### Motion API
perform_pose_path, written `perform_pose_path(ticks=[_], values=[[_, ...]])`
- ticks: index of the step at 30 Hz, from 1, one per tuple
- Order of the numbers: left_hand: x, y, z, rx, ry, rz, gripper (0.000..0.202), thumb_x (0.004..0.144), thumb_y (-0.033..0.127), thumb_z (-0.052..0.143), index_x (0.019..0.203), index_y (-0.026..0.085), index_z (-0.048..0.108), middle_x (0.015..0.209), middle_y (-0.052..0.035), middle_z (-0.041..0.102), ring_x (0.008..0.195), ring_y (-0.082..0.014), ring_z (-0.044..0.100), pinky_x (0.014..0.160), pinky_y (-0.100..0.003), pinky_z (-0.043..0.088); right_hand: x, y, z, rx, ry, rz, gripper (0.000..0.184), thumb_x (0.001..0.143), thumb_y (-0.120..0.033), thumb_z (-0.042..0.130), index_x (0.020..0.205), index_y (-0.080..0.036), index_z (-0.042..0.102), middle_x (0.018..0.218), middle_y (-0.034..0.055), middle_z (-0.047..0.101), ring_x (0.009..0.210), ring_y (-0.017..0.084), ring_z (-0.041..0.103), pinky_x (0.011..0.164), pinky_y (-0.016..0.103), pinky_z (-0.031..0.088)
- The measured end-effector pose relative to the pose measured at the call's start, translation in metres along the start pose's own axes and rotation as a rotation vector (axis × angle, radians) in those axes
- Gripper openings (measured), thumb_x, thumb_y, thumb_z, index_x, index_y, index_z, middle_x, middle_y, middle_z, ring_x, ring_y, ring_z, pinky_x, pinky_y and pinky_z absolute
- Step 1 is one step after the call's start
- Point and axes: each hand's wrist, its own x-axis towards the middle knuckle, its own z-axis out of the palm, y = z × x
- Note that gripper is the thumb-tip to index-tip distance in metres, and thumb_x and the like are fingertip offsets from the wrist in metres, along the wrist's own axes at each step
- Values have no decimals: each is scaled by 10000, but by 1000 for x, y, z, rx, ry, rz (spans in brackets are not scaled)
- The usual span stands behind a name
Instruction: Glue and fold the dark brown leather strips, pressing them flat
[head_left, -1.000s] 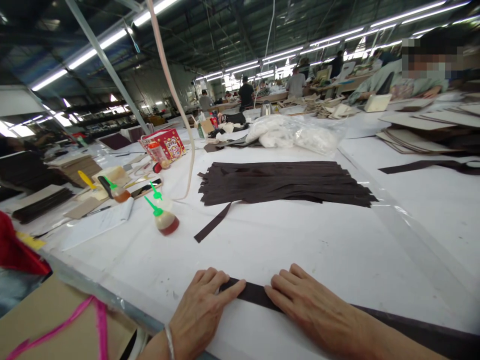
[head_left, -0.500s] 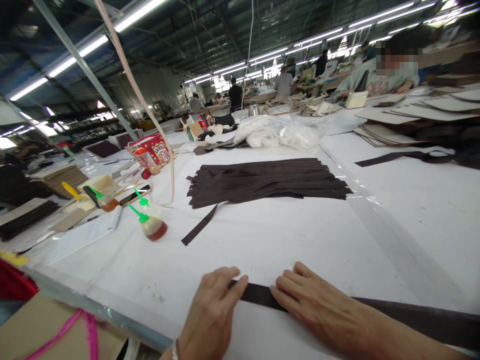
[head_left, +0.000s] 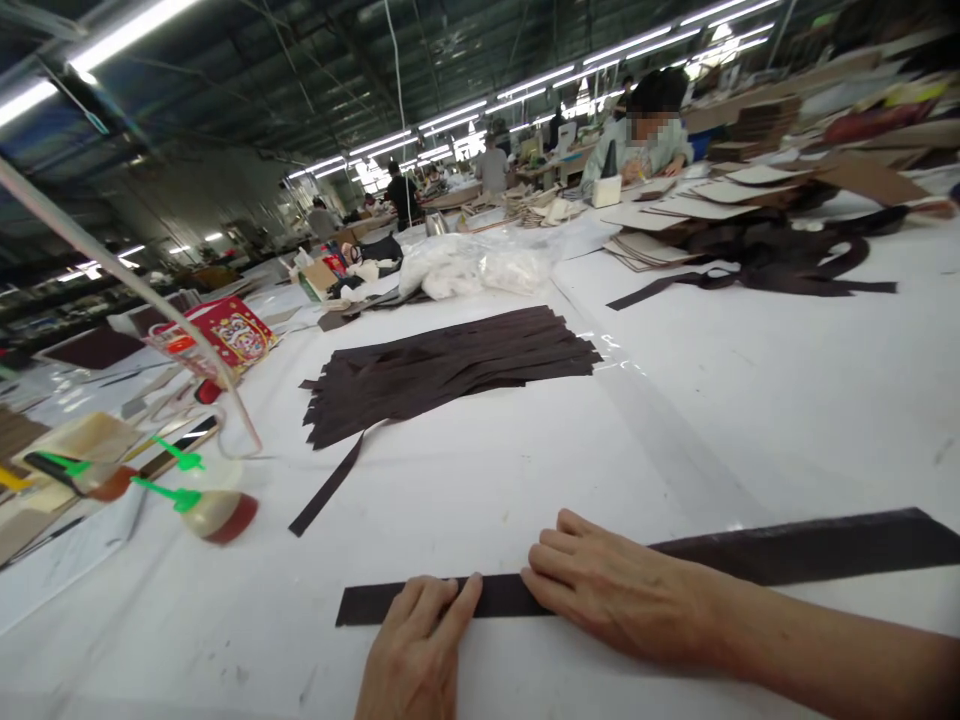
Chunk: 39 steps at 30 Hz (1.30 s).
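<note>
A long dark brown strip [head_left: 795, 548] lies across the white tabletop in front of me, narrower at its left part than at its right. My left hand [head_left: 420, 635] grips it near the left end, thumb and fingers bent down onto its edge. Just to the right, my right hand [head_left: 600, 575] is closed on the same strip, its fingers curled together and pressed down. The fingertips of the right hand are partly hidden. Beyond both hands sits a neat pile of similar dark brown strips [head_left: 450, 365], with one loose strip [head_left: 328, 487] trailing from its near left side.
Squeeze bottles with green nozzles, one nearest me [head_left: 221, 515], stand at the left by a sheet of paper [head_left: 82, 545]. Clear plastic bags [head_left: 480, 265] lie behind the pile. Tangled strips [head_left: 772, 255] and stacked flat pieces [head_left: 697, 205] are at the right. A co-worker [head_left: 645, 140] sits beyond.
My view has turned to the right, so the table things appear further left. The strip's left end now shows beyond my left hand. Both hands stay on the strip.
</note>
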Motion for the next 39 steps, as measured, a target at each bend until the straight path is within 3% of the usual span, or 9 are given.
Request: perform_pose_path(ticks=[8, 15, 20, 22, 25, 30, 35, 39], values=[[5, 6, -1, 205, 18, 17, 596, 853, 21, 352, 1396, 257, 431, 950, -68, 572, 870, -194, 559, 756, -306, 531, -40, 10, -6, -25, 39, 18, 164, 916, -52, 433, 826, -153, 524, 790, 18, 496, 691, 161, 405, 732, 327, 280], [6, 6, 0, 321, 14, 69, 647, 818, -22, 362, 1395, 264, 431, 947, -56, 566, 849, -179, 555, 755, -297, 507, -77, 17, -14, -37, 25, 41, 194, 936, -56, 374, 891, -152, 536, 807, 20, 494, 696, 165, 409, 711, 334, 273], [7, 3, -4, 297, 8, 73, 625, 817, -6, 390, 1364, 284, 470, 870, -38, 552, 786, -165, 566, 713, -296, 502, -98, 21, -20, -87, 36, 42, 200, 939, -61, 378, 935, -143, 560, 783, 22, 487, 688, 165, 407, 725, 339, 278], [17, 12, -7, 234, 59, 56, 565, 828, 17, 406, 1307, 288, 530, 930, -54, 562, 835, -177, 580, 726, -306, 505, -100, 21, -20, -107, 38, 34, 195, 938, -61, 385, 925, -139, 563, 775, 20, 483, 684, 160, 401, 735, 340, 280], [44, 41, -3, 86, 170, 34, 504, 854, 14, 394, 1274, 246, 547, 1131, -95, 560, 1023, -208, 562, 834, -330, 498, -98, 20, -20, -143, 42, 23, 195, 934, -60, 392, 896, -141, 565, 764, 17, 481, 683, 158, 394, 758, 347, 281], [90, 93, 25, -150, 94, 199, 433, 824, 16, 370, 1220, 85, 531, 974, -113, 613, 874, -207, 579, 772, -320, 537, -98, 19, -19, -167, 45, 34, 149, 923, -84, 438, 876, -141, 568, 766, 20, 484, 693, 164, 399, 737, 341, 283], [92, 93, 39, -42, 64, 267, 496, 819, 26, 398, 1311, 45, 450, 922, -102, 612, 826, -220, 560, 720, -327, 541, -111, 22, -23, -177, 21, 21, 152, 941, -105, 429, 900, -135, 572, 780, 22, 490, 691, 162, 399, 689, 340, 277], [88, 91, 43, 54, 74, 280, 537, 843, 30, 381, 1374, 104, 412, 914, -81, 593, 807, -208, 542, 705, -317, 516, -124, 25, -28, -190, 15, 28, 161, 942, -104, 435, 851, -146, 561, 772, 18, 494, 675, 152, 395, 676, 335, 272]])
